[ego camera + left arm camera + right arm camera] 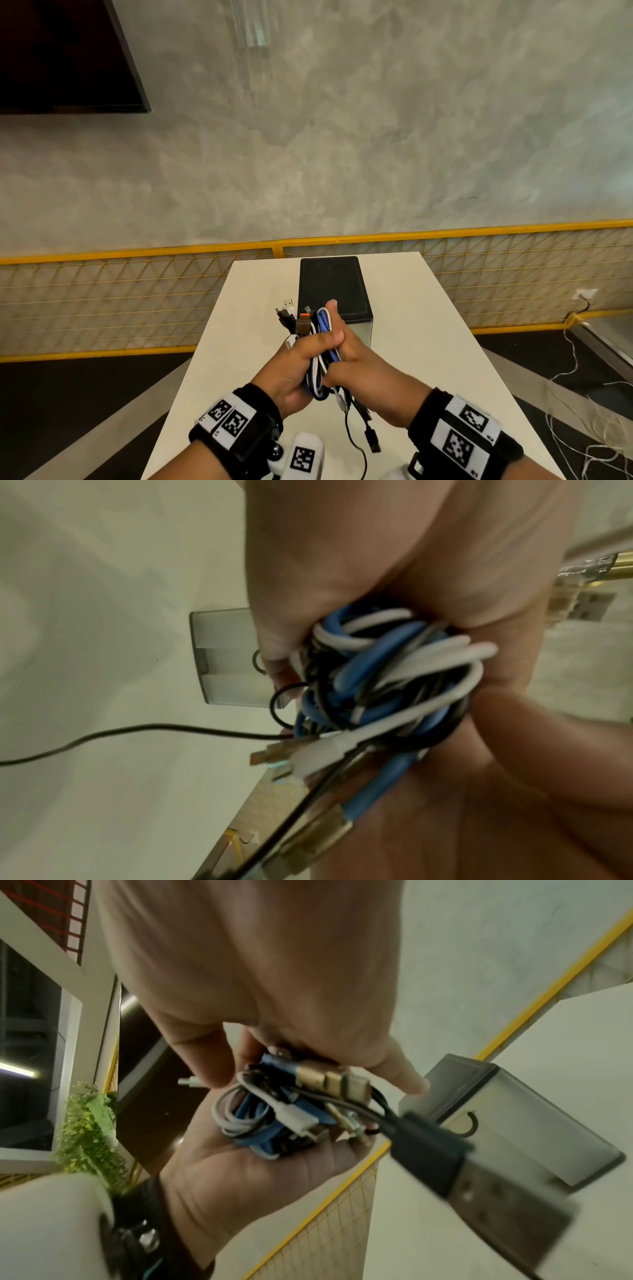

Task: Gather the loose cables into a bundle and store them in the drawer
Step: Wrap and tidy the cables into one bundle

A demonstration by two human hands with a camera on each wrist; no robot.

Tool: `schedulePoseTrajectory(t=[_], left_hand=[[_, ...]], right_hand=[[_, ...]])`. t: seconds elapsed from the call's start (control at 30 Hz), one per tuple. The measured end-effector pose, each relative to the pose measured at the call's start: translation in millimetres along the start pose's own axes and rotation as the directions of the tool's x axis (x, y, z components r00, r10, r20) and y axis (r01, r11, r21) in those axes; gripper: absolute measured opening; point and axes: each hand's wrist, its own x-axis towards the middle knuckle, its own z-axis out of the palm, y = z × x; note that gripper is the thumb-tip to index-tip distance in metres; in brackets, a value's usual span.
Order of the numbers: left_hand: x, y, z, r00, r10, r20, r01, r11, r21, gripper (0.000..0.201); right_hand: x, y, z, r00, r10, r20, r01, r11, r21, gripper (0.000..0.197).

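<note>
I am holding the bundle of cables [320, 356] between both hands above the white surface [428, 342]. My left hand [301, 363] is curling its grip around the blue, white and black loops, and my right hand [363, 366] is pinching them from the other side. The drawer box [334, 291] is standing just behind, and one black cable end [371, 440] is hanging down.

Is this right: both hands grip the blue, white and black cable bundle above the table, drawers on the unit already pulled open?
Not quite: the drawer unit is closed, its fronts flush in the left wrist view. The rest holds: left hand and right hand grip the cable bundle above the table.
</note>
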Motion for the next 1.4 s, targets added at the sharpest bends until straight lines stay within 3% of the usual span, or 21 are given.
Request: schedulePoseTrajectory(t=[0.13,0.2,0.27,0.33,0.47,0.53,0.6,0.67,0.73,0.8,0.87,0.93,1.03,1.2,1.4], left_hand=[[1,3,2,0.998,0.054,-0.015,-0.054,0.998,0.009,0.056],[0,4,5,0.997,0.077,-0.021,-0.076,0.997,0.03,0.034],[-1,2,7,0.994,0.092,-0.056,-0.09,0.996,0.027,0.02],[0,0,8,0.988,0.121,-0.099,-0.118,0.992,0.035,0.025],[0,2,13,0.984,0.115,-0.132,-0.108,0.992,0.063,0.024],[-2,8,16,0.988,0.1,-0.12,-0.096,0.995,0.04,0.015],[-2,14,12,0.984,0.115,-0.139,-0.119,0.993,-0.017,0.016],[-2,21,6,0.974,0.142,-0.177,-0.151,0.988,-0.04,0.021],[-2,28,2,0.968,0.179,-0.177,-0.19,0.981,-0.047,0.021],[-4,36,1,0.967,0.205,-0.152,-0.216,0.974,-0.062,0.022],[-3,43,0,0.969,0.208,-0.13,-0.219,0.973,-0.076,0.025],[-5,49,-5,0.977,0.179,-0.119,-0.188,0.98,-0.069,0.028],[-11,54,-13,0.994,0.082,-0.07,-0.081,0.997,0.016,0.029],[-23,50,-19,0.997,-0.083,-0.01,0.082,0.951,0.299,0.034],[-24,41,-14,0.999,0.012,-0.039,0.014,0.795,0.606,0.033]], right_hand=[[-6,-9,-7,0.998,-0.046,0.037,0.043,0.996,0.072,0.112],[-10,-15,-7,0.996,-0.073,0.049,0.066,0.988,0.138,0.111],[-9,-13,-7,0.994,-0.1,0.046,0.1,0.995,0.0,0.107],[-7,-13,-7,0.993,-0.092,0.068,0.101,0.986,-0.129,0.098],[-10,-9,-7,0.979,-0.198,0.052,0.184,0.962,0.203,0.092],[-13,-7,-6,0.967,-0.247,-0.061,0.253,0.905,0.343,0.088],[-13,1,-9,0.958,-0.206,-0.201,0.271,0.884,0.381,0.084],[-14,10,-16,0.976,-0.091,-0.198,0.158,0.924,0.35,0.079],[-17,20,-19,0.997,0.065,-0.038,-0.053,0.964,0.26,0.066],[-21,31,-15,0.978,0.186,0.09,-0.2,0.96,0.195,0.045],[-25,40,-11,0.966,0.229,0.12,-0.244,0.961,0.133,0.029],[-30,45,-13,0.974,0.205,0.097,-0.211,0.975,0.063,0.025],[-32,43,-20,0.991,0.134,0.009,-0.133,0.989,-0.071,0.021],[-32,20,-34,0.994,0.018,-0.107,-0.024,0.998,-0.054,0.018],[-30,3,-33,0.983,-0.095,-0.157,0.095,0.995,-0.01,0.013]])
